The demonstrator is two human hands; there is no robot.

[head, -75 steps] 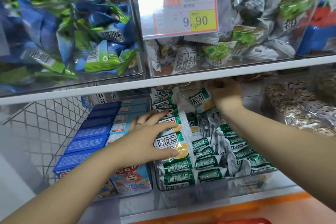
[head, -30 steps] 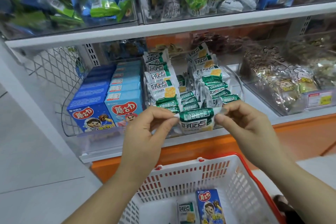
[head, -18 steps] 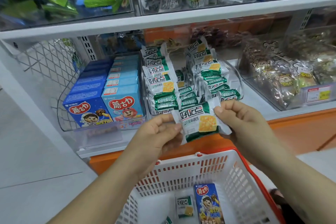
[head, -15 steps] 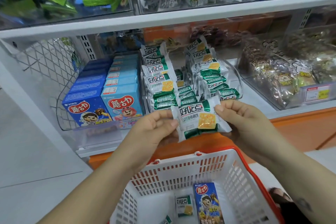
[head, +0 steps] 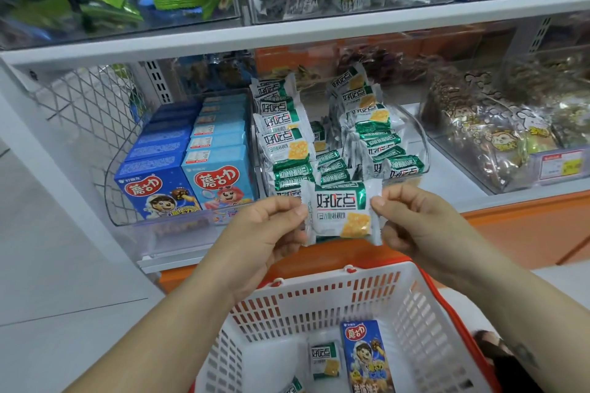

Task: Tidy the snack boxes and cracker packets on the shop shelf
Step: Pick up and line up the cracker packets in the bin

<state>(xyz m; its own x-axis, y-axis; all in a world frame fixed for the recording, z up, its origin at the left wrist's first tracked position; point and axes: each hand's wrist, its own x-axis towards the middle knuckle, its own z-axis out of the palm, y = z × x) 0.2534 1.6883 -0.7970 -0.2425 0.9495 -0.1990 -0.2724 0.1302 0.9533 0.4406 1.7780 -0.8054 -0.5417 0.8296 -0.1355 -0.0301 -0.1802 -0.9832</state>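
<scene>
Here the left hand [head: 271, 226] and right hand [head: 412, 220] each pinch one crimped end of the cracker packet [head: 341, 212]; it seems light, crackly and fragile inside.

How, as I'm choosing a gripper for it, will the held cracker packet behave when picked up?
Probably light: the cracker packet hangs from fingertip pinches by left hand and right hand. Its glossy film looks slippery; the pictured cracker suggests fragile contents.
</scene>
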